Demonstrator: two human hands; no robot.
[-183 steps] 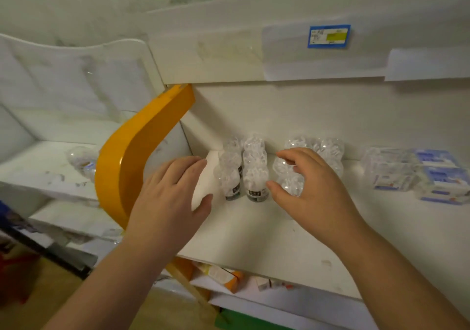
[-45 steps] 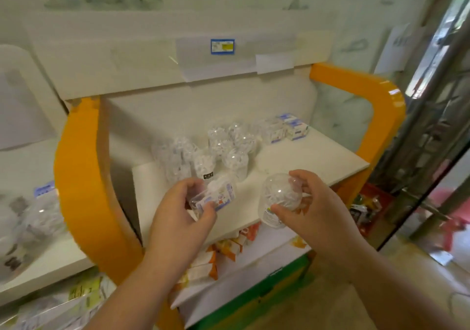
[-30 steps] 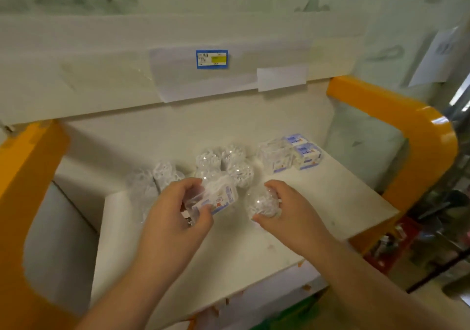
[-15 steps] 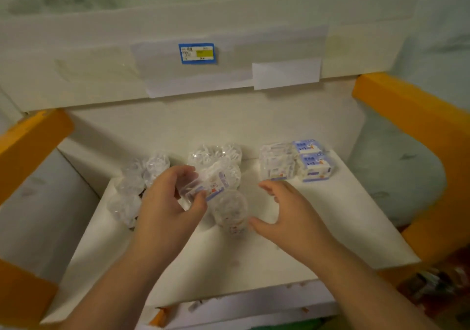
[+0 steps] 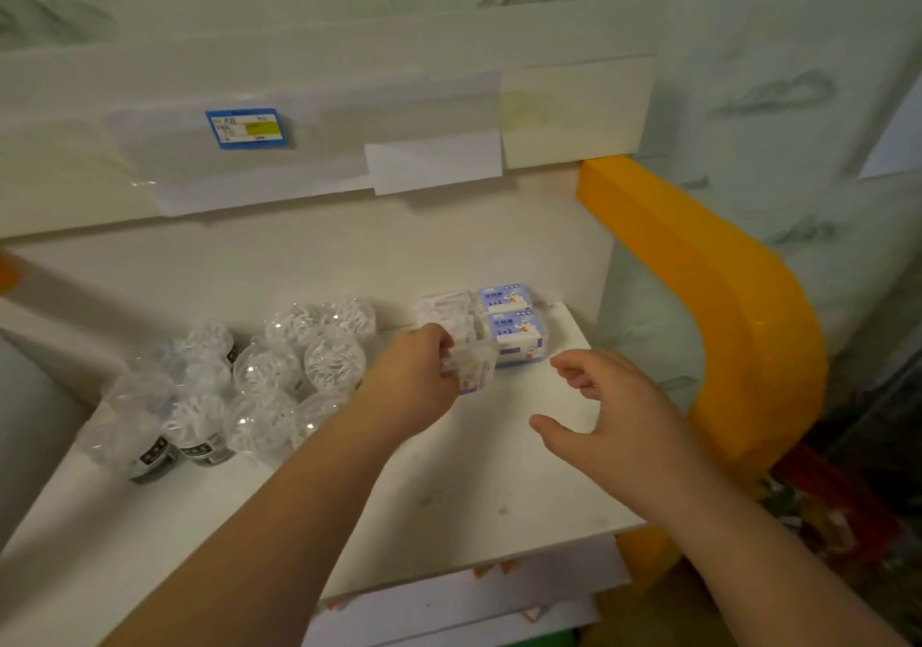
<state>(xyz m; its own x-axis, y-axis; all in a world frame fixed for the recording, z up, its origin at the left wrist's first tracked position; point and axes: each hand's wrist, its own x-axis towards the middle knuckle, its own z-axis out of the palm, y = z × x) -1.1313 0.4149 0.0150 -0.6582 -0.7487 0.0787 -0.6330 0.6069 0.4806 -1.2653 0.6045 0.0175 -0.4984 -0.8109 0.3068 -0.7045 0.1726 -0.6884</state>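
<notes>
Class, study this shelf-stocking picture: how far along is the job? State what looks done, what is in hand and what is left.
Done: round clear tubs stand grouped on the left of the shelf; blue-labelled boxes sit back right. In hand: the left hand grips a small clear box just before those boxes; the right hand hovers open, empty. Left: probably aligning that box and letting go.

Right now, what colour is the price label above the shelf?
The price label is blue-bordered with a yellow patch; head view.
</notes>
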